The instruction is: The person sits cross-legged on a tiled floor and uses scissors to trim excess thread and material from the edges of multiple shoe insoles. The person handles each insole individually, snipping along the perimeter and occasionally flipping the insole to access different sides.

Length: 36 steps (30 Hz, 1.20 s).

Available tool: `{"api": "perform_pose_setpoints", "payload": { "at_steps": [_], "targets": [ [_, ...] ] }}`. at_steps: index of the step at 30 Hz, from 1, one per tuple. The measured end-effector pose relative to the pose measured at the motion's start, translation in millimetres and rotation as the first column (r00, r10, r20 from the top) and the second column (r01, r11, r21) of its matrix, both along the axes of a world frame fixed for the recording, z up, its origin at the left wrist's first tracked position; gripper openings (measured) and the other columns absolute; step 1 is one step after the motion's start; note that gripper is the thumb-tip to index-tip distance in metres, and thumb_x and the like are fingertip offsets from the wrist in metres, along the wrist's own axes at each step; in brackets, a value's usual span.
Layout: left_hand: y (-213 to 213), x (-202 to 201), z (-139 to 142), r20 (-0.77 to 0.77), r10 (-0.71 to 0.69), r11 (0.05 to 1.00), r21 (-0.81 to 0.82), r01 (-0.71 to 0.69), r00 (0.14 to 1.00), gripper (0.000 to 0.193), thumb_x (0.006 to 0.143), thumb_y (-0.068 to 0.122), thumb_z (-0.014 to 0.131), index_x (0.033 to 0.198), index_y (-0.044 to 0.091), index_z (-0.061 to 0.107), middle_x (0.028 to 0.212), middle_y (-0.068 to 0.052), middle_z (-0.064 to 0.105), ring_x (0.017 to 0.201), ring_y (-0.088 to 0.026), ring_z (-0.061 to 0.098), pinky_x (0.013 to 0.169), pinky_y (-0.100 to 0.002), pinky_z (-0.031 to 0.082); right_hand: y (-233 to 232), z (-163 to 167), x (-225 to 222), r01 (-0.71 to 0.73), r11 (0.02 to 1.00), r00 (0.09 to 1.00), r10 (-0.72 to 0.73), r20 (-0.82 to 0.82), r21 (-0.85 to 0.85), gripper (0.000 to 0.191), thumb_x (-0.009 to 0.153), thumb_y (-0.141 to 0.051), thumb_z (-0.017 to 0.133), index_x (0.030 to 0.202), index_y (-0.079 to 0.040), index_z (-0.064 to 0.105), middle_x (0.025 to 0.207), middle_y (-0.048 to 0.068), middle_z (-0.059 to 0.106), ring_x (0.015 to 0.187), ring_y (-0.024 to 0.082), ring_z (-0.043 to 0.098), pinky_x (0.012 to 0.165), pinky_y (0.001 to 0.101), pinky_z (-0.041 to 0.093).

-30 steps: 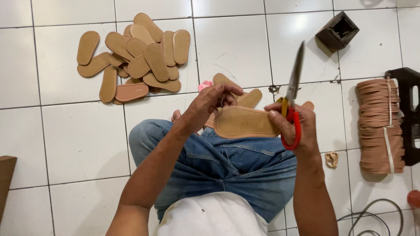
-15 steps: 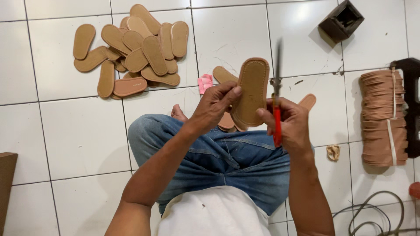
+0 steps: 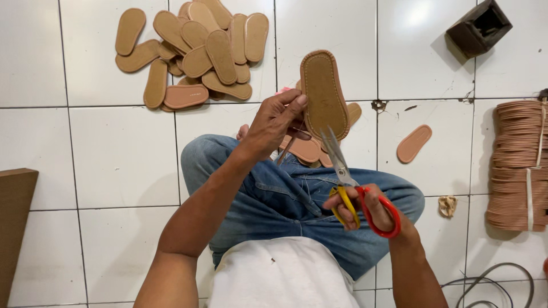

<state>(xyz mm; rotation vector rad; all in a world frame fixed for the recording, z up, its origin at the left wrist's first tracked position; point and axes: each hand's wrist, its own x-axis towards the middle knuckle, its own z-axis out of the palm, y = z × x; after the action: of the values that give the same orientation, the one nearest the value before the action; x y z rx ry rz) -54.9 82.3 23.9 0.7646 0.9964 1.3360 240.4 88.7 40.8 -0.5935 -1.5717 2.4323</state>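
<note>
My left hand holds a tan shoe sole upright by its lower end, above my crossed legs in blue jeans. My right hand grips scissors with one yellow and one red handle loop. Their blades point up toward the bottom edge of the sole and look slightly apart. More soles lie on my lap and on the floor right behind the held sole.
A heap of tan soles lies on the white tiled floor at upper left. One single sole lies to the right. A stack of tan straps sits at the right edge, a dark box at upper right, a brown board at left, cables at lower right.
My left hand has turned the sole from lying flat to standing upright. My right hand has dropped toward my lap with the scissors, which now point at the sole's lower edge.
</note>
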Motion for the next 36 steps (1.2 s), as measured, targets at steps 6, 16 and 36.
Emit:
{"api": "perform_pose_setpoints", "payload": {
  "at_steps": [6, 16, 36],
  "targets": [
    [-1, -2, -1, 0.004, -0.010, 1.000, -0.019, 0.010, 1.000, 0.040, 0.106, 0.038, 0.050, 0.115, 0.003, 0.066, 0.089, -0.006, 0.070, 0.075, -0.012, 0.074, 0.065, -0.028, 0.068, -5, -22, 10, -0.028, 0.971, 1.000, 0.027, -0.007, -0.236, 0.104, 0.095, -0.079, 0.033, 0.103, 0.018, 0.069, 0.063, 0.004, 0.054, 0.051, 0.012, 0.050, 0.044, 0.0251, 0.042],
    [-5, 4, -3, 0.049, -0.057, 0.998, -0.013, 0.058, 0.997, 0.040, 0.106, 0.040, 0.053, 0.113, 0.003, 0.066, 0.085, -0.004, 0.068, 0.075, -0.011, 0.073, 0.057, -0.025, 0.064, -6, -41, 19, -0.006, 0.974, 0.999, 0.017, 0.044, -0.228, 0.102, 0.095, -0.078, 0.035, 0.095, 0.017, 0.071, 0.058, 0.002, 0.050, 0.044, 0.009, 0.046, 0.039, 0.0246, 0.041],
    [-12, 16, -6, 0.110, -0.001, 0.999, -0.051, 0.006, 0.994, 0.037, 0.105, 0.038, 0.054, 0.118, 0.005, 0.064, 0.091, -0.005, 0.073, 0.080, -0.013, 0.075, 0.058, -0.029, 0.066, -10, -38, 6, 0.036, 0.989, 0.997, -0.025, 0.077, -0.144, 0.096, 0.091, -0.079, 0.036, 0.090, 0.014, 0.061, 0.062, 0.007, 0.059, 0.045, 0.012, 0.051, 0.041, 0.0258, 0.044]
  ]
}}
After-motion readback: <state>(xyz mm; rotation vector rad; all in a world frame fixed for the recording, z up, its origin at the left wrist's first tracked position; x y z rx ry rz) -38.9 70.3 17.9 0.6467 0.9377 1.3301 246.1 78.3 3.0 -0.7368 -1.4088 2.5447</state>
